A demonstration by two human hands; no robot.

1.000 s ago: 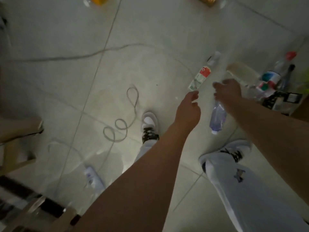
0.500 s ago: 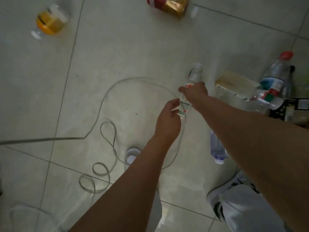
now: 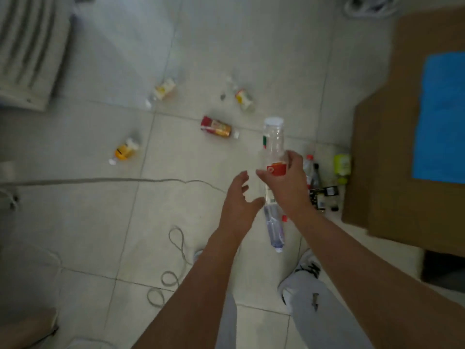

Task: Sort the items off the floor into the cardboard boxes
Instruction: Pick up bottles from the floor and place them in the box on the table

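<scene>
arms: both bare to the frame edge, no sleeves, no watch or rings seen
left hand (image 3: 239,197): bare, no glove
right hand (image 3: 286,182): bare, no glove
trousers (image 3: 324,316): light grey, small dark mark on right thigh
shoes (image 3: 308,269): white, black laces

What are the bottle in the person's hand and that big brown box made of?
The bottle looks like clear, glossy plastic: the floor shows through it, and it has a white cap and a red label. The box looks like matte brown cardboard, flat and dull. The blue patch on it is unclear.
</scene>
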